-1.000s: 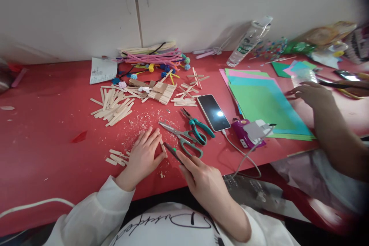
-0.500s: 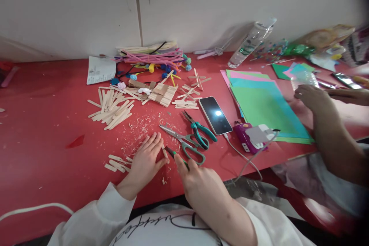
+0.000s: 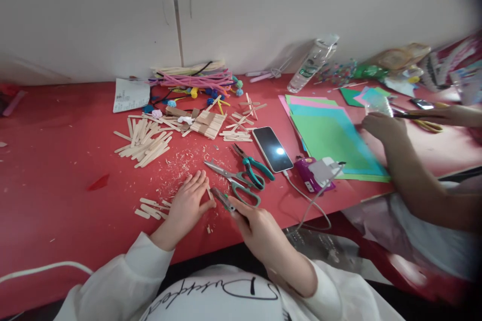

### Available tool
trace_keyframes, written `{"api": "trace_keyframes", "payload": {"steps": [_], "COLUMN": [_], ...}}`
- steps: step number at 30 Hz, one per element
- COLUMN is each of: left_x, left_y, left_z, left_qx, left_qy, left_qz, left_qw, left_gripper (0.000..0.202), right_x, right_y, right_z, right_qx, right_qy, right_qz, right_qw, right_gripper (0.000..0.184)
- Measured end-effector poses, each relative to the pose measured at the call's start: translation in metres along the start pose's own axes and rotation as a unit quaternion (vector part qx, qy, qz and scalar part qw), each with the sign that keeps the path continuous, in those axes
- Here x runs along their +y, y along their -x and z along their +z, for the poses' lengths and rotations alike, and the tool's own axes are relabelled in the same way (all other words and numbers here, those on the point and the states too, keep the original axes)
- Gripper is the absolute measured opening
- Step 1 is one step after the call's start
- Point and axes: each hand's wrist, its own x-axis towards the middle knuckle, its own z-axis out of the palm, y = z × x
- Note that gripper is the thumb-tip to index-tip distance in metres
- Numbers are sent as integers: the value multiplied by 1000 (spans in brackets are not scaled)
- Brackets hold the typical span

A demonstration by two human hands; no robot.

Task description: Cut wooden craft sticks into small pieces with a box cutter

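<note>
My left hand [image 3: 189, 206] lies low on the table with its fingers together, holding a wooden craft stick [image 3: 210, 193] down between fingertips and thumb. My right hand [image 3: 259, 228] is closed around a utility knife [image 3: 225, 201]; its blade end points at the stick, and I cannot tell whether they touch. Wood shavings [image 3: 184, 158] are scattered beyond my left hand. Several short cut stick pieces [image 3: 150, 208] lie to its left. Beyond the knife are grey-handled scissors [image 3: 237, 180] and teal-handled pliers [image 3: 251, 165].
A pile of craft sticks [image 3: 145, 143], a bundled stick panel [image 3: 208, 124] and pipe cleaners [image 3: 196, 80] sit farther back. To the right are a phone [image 3: 271, 148], a purple power adapter [image 3: 311, 173], coloured paper [image 3: 331, 130] and a bottle [image 3: 312, 65]. Another person's hand [image 3: 384, 128] works at far right.
My right hand has turned and drawn back slightly, showing more of the knife. My left hand keeps its hold on the stick. The whole view has shifted a little; the other person's scissors now show.
</note>
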Motion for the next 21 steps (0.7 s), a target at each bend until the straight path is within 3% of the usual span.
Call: {"api": "trace_keyframes", "payload": {"steps": [3,5,10,13,18,21], "left_x": [1,2,4,4,5,6], "left_y": [-1,0,2,2,1,0], "left_z": [0,-1,-1,-2,-5,-6], "left_qx": [-4,-5,-5,-4,-4,-5], "left_qy": [-5,-8,-11,-12,-14,-18], "left_qz": [-6,-11,-23,-28,-28,-27], "left_qw": [1000,1000,1000,1000,999,999], "left_gripper": [51,49,46,49,53,52], "right_x": [6,9,15,19,20,16], "right_y": [0,0,1,2,3,7], "right_z": [2,4,10,12,14,15], "right_qx": [3,-4,-33,-43,-30,21], "right_qy": [-196,-270,-354,-384,-373,-274], "right_qz": [79,115,173,191,178,103], "right_qw": [977,956,918,902,910,956], "right_gripper": [43,48,67,69,63,47]}}
